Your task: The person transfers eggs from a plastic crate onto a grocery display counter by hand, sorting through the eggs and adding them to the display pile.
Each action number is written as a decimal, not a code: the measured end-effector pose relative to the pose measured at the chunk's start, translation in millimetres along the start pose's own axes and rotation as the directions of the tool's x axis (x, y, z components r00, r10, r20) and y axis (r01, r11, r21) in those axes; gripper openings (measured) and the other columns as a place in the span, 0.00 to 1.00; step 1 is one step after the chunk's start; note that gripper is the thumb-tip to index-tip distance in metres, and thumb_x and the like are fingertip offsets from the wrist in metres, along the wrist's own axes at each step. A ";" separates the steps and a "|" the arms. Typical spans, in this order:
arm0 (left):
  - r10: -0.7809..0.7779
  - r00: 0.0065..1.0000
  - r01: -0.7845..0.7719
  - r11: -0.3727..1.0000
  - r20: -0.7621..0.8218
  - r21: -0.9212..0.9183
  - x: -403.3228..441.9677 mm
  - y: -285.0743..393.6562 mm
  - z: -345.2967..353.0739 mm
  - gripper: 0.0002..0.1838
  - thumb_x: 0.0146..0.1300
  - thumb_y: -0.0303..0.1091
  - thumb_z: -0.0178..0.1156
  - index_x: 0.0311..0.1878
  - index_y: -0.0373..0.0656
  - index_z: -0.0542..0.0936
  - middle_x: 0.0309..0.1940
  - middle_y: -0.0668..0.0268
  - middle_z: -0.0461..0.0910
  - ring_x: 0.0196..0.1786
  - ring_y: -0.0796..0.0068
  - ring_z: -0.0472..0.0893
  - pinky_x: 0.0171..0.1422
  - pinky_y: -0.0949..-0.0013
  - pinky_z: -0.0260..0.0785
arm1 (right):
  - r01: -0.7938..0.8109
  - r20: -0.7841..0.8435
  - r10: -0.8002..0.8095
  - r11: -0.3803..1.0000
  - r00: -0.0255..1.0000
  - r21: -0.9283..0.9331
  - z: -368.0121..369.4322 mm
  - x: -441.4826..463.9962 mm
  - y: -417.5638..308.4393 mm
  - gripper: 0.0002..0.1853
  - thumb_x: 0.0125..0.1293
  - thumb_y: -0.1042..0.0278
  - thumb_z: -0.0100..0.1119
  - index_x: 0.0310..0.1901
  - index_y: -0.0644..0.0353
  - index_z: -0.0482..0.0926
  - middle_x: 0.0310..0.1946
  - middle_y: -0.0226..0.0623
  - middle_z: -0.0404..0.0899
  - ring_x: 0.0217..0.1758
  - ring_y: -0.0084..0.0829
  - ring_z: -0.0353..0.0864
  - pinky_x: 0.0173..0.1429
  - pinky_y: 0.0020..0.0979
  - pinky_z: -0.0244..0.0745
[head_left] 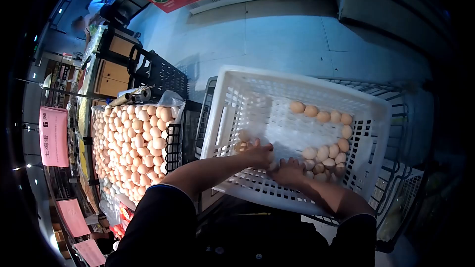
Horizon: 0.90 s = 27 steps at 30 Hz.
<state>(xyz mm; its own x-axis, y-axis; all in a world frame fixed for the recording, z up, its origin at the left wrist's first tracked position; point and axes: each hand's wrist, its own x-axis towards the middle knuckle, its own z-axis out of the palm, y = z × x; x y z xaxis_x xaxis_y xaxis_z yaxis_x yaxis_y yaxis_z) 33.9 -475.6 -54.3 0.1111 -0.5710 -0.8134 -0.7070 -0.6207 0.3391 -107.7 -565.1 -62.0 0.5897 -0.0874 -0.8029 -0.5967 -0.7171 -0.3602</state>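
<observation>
A white perforated plastic basket (302, 76) holds rows of eggs. Brown eggs (323, 116) line its far side and right end, with a paler cluster (322, 153) near the right front corner. My left hand (258, 155) is low inside the basket with its fingers curled, beside a few eggs (241, 146) at the left end. My right hand (288, 172) is close to it, fingers bent downward, left of the paler cluster. A pale shape shows between the hands; what either one holds is hidden.
A heap of loose eggs (133, 141) fills a display at the left, with pink price signs (54, 137) beside it. A black crate (166, 74) stands behind. The basket rests on a wire cart (396, 113). A person (86, 22) is at the far upper left.
</observation>
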 end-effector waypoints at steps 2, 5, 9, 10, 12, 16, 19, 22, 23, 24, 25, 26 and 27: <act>0.098 0.993 -0.105 0.989 0.070 0.104 13.9 -6.9 4.6 0.25 0.58 0.46 0.56 0.57 0.47 0.76 0.64 0.52 0.66 0.64 0.41 0.64 0.65 0.32 0.54 | -0.024 0.009 0.023 0.999 1.000 0.032 -3.1 -0.6 -2.3 0.43 0.61 0.27 0.43 0.63 0.61 0.66 0.62 0.53 0.65 0.68 0.49 0.61 0.65 0.57 0.57; 0.208 0.966 -0.240 0.940 0.153 0.241 43.9 -29.5 25.5 0.26 0.57 0.46 0.57 0.59 0.47 0.74 0.59 0.50 0.70 0.63 0.48 0.68 0.64 0.32 0.55 | -0.024 0.034 0.023 0.999 0.999 0.022 -6.7 0.1 -4.1 0.45 0.60 0.26 0.42 0.64 0.61 0.65 0.62 0.55 0.62 0.68 0.51 0.59 0.65 0.59 0.55; -0.100 0.987 0.135 0.943 0.129 -0.304 25.4 -15.2 8.7 0.34 0.50 0.50 0.65 0.60 0.46 0.73 0.52 0.50 0.76 0.57 0.50 0.75 0.57 0.36 0.64 | -0.101 0.111 0.093 0.992 0.990 0.074 -12.1 1.4 -12.9 0.47 0.59 0.26 0.43 0.66 0.61 0.62 0.63 0.57 0.61 0.68 0.54 0.58 0.65 0.60 0.55; -0.253 0.949 0.314 0.757 0.186 -0.573 15.5 -9.1 0.6 0.35 0.48 0.51 0.66 0.60 0.47 0.73 0.50 0.51 0.78 0.55 0.50 0.77 0.55 0.37 0.67 | -0.123 0.120 0.113 0.989 0.986 0.078 -13.4 0.2 -17.8 0.47 0.59 0.25 0.42 0.67 0.60 0.61 0.63 0.58 0.61 0.68 0.54 0.57 0.65 0.60 0.55; -0.233 0.963 0.268 0.828 0.132 -0.492 21.0 -15.2 3.6 0.39 0.44 0.52 0.69 0.60 0.45 0.73 0.51 0.51 0.78 0.52 0.51 0.79 0.54 0.44 0.72 | -0.138 0.161 0.127 0.989 0.979 0.060 -14.0 0.2 -17.9 0.47 0.59 0.25 0.40 0.68 0.57 0.60 0.63 0.58 0.61 0.69 0.55 0.56 0.64 0.61 0.56; -0.322 0.936 0.352 0.816 0.145 -0.458 8.1 -0.8 -15.8 0.37 0.41 0.46 0.73 0.57 0.47 0.73 0.46 0.52 0.79 0.44 0.59 0.82 0.37 0.60 0.81 | -0.140 0.231 0.126 0.989 0.965 0.044 -27.6 0.0 -12.7 0.46 0.59 0.23 0.36 0.70 0.52 0.60 0.64 0.56 0.61 0.71 0.54 0.55 0.62 0.62 0.57; -0.258 0.966 0.234 0.877 -0.001 -0.419 26.5 -19.4 12.9 0.33 0.43 0.46 0.72 0.54 0.42 0.77 0.45 0.49 0.80 0.44 0.57 0.82 0.38 0.58 0.81 | -0.129 0.220 0.120 0.991 0.968 0.029 -20.6 3.7 -9.9 0.47 0.58 0.22 0.36 0.70 0.50 0.60 0.65 0.54 0.62 0.71 0.53 0.57 0.60 0.62 0.60; -0.165 0.976 0.152 0.984 -0.141 -0.095 30.7 -14.9 16.0 0.31 0.43 0.47 0.72 0.48 0.36 0.80 0.44 0.48 0.81 0.44 0.55 0.83 0.38 0.58 0.79 | -0.086 0.186 0.087 0.996 0.979 -0.014 -14.2 5.9 -8.1 0.45 0.58 0.22 0.37 0.68 0.49 0.63 0.60 0.53 0.68 0.66 0.52 0.65 0.56 0.63 0.63; -0.145 0.984 0.139 0.988 -0.102 -0.065 32.6 -15.0 14.2 0.31 0.43 0.47 0.72 0.47 0.34 0.80 0.44 0.47 0.81 0.43 0.55 0.83 0.38 0.59 0.79 | -0.069 0.173 0.073 0.997 0.982 -0.028 -14.2 6.0 -8.7 0.44 0.59 0.22 0.37 0.67 0.49 0.64 0.58 0.53 0.71 0.63 0.52 0.68 0.54 0.64 0.64; -0.127 0.990 0.125 0.992 -0.063 -0.034 34.2 -15.4 9.6 0.31 0.43 0.48 0.72 0.45 0.32 0.81 0.44 0.47 0.81 0.42 0.55 0.83 0.38 0.59 0.79 | -0.068 0.182 0.070 0.998 0.981 -0.016 -18.1 2.8 -10.6 0.45 0.58 0.22 0.38 0.68 0.50 0.63 0.58 0.53 0.72 0.62 0.52 0.70 0.56 0.60 0.65; -0.107 0.994 0.106 0.993 -0.020 -0.056 36.0 -17.8 3.5 0.33 0.44 0.49 0.72 0.47 0.31 0.79 0.44 0.46 0.81 0.43 0.54 0.83 0.41 0.59 0.78 | -0.067 0.191 0.067 0.998 0.979 -0.003 -24.7 -2.5 -13.1 0.46 0.58 0.21 0.38 0.68 0.51 0.63 0.57 0.53 0.73 0.61 0.52 0.72 0.57 0.57 0.67; -0.088 0.996 0.089 0.993 0.022 -0.079 38.0 -20.4 -2.4 0.35 0.45 0.50 0.71 0.49 0.30 0.78 0.45 0.46 0.80 0.44 0.53 0.83 0.44 0.59 0.77 | -0.067 0.200 0.064 0.998 0.978 0.010 -28.0 -5.5 -14.4 0.48 0.58 0.20 0.38 0.69 0.52 0.62 0.57 0.53 0.74 0.60 0.51 0.75 0.59 0.54 0.68; -0.061 0.996 0.071 0.985 0.065 -0.155 36.9 -23.7 -15.1 0.39 0.47 0.52 0.71 0.55 0.31 0.74 0.47 0.46 0.80 0.46 0.52 0.82 0.50 0.58 0.75 | -0.062 0.187 0.055 0.998 0.981 0.030 -25.4 -2.8 -12.7 0.47 0.58 0.21 0.40 0.68 0.52 0.63 0.57 0.53 0.74 0.59 0.51 0.75 0.58 0.51 0.70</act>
<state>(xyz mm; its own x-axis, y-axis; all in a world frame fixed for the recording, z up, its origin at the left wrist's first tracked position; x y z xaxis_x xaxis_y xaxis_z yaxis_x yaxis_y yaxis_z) 65.3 -490.1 -85.2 0.1084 -0.4954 -0.8619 -0.5801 -0.7356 0.3498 -88.0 -573.3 -43.1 0.4438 0.0041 -0.8961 -0.6479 -0.6894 -0.3241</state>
